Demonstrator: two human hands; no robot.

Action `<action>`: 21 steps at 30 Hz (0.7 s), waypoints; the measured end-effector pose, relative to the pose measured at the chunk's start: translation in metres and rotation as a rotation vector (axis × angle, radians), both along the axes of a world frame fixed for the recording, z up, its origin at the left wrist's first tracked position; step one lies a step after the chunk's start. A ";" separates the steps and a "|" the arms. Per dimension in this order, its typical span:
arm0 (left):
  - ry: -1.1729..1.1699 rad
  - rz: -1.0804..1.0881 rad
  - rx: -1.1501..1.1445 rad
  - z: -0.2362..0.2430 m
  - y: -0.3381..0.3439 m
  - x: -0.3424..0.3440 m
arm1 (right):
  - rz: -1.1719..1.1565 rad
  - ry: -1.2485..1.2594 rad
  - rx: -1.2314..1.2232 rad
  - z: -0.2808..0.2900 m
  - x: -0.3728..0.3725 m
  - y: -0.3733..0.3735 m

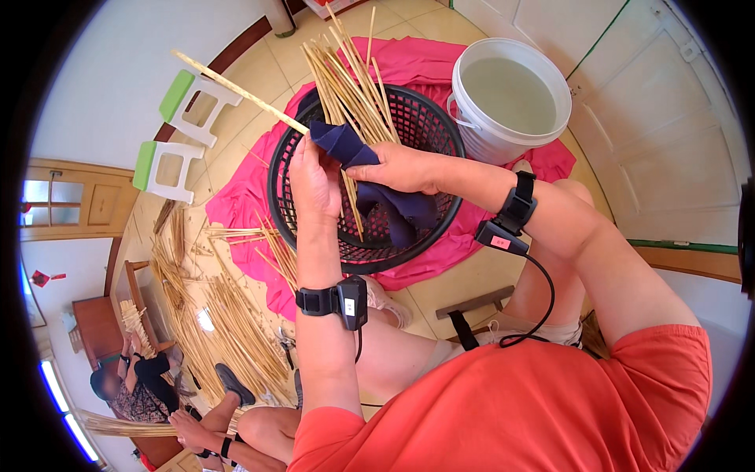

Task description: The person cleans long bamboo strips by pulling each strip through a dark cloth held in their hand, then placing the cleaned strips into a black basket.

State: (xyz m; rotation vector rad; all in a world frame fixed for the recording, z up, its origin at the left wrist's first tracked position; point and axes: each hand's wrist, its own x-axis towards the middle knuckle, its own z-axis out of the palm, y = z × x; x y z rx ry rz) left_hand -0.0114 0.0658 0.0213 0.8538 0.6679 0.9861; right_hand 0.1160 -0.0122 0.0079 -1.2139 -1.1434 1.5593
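Observation:
My left hand (314, 173) is closed round a long pale stick (236, 90) where a dark navy cloth (338, 140) wraps it. My right hand (393, 167) grips that cloth just to the right, thumb on top, and more of the cloth hangs down beneath it. Both hands are above a black plastic mesh basket (417, 114) holding a loose bundle of pale sticks (338, 75), which leans toward the back.
The basket sits on pink cloth (236, 200), beside a white bucket of water (503, 141). Two stools (181, 106) stand back left. Many sticks (236, 330) lie on the tiles. Co-workers sit lower left, one in dark clothes (141, 385), another's hands (189, 429) nearer.

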 end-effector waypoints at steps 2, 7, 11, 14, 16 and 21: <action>0.052 0.088 -0.038 0.000 -0.002 -0.002 | -0.001 -0.078 0.019 0.001 -0.001 0.000; 0.151 0.229 -0.004 0.001 0.002 -0.004 | -0.035 -0.443 0.343 0.007 -0.001 0.001; 0.252 0.343 0.046 0.008 0.004 -0.004 | -0.025 -0.518 0.426 -0.001 0.001 0.000; 0.307 0.402 0.085 0.008 0.008 -0.009 | 0.020 -0.605 0.420 -0.002 0.003 -0.004; 0.335 0.487 0.133 0.009 0.012 -0.014 | 0.086 -0.680 0.370 -0.003 0.007 -0.005; 0.316 0.728 0.250 0.024 0.032 -0.045 | 0.079 -0.766 0.221 -0.012 0.020 -0.005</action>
